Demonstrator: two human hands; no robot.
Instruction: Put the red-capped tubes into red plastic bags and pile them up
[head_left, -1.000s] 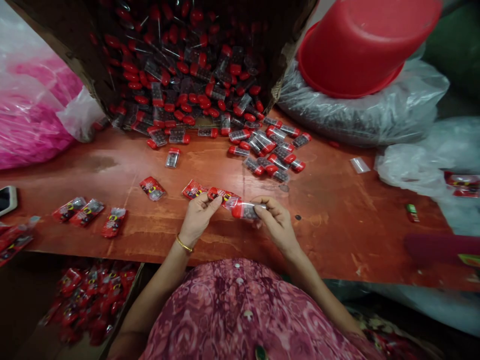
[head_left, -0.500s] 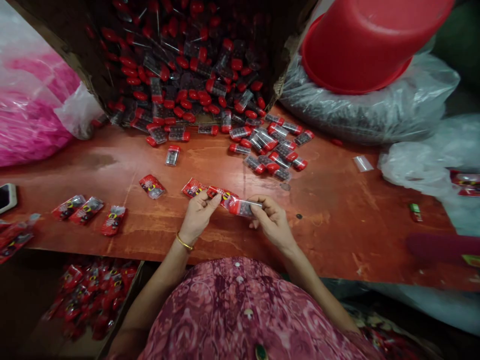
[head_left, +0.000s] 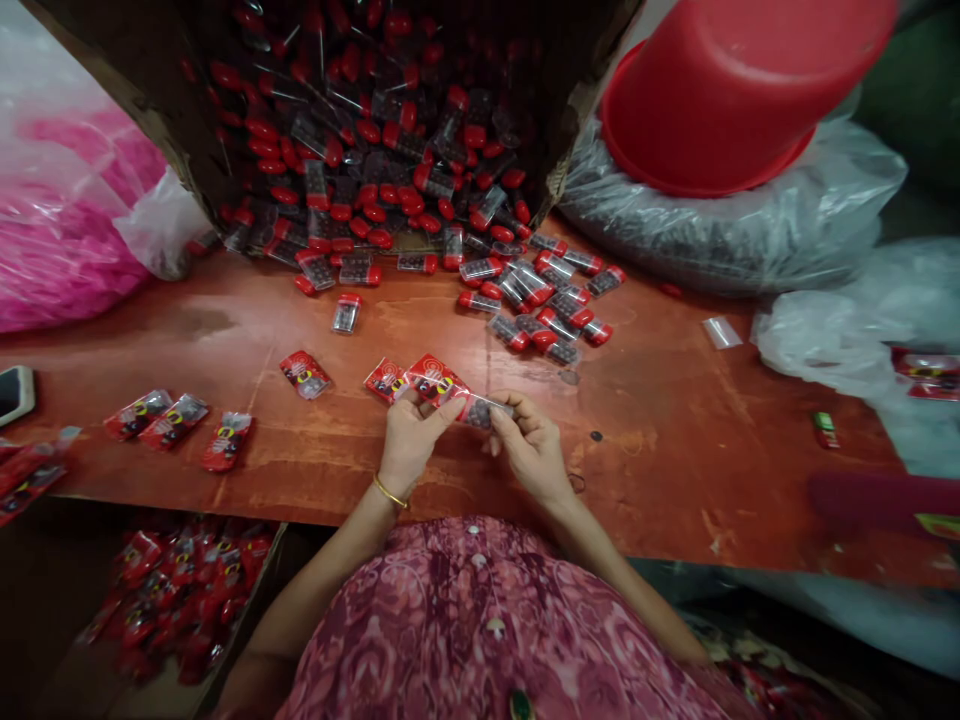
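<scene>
My left hand (head_left: 412, 440) pinches a red printed packet (head_left: 433, 374), a clear plastic wrapper end showing beside its thumb. In my right hand (head_left: 531, 448), thumb and fingers grip the clear end of a small plastic container (head_left: 477, 410) filled with dark pieces. The container's other end meets the packet at my left thumb; how far it is inside, I cannot tell. Another red packet (head_left: 385, 380) lies on the table just left of these. Further left is a single filled red packet (head_left: 304, 374).
A cardboard box (head_left: 592, 110) tipped toward me spills red-capped containers (head_left: 525, 285) onto the table (head_left: 675, 450). A red bucket (head_left: 720, 100) stands on a filled plastic bag (head_left: 750, 240) at right. Several finished-looking packets (head_left: 226, 440) lie left, above a lower box of packets (head_left: 180, 590).
My left hand has moved right, closer to my right hand. The packet now overlaps the container's red-capped end, and my left thumb presses where they meet.
</scene>
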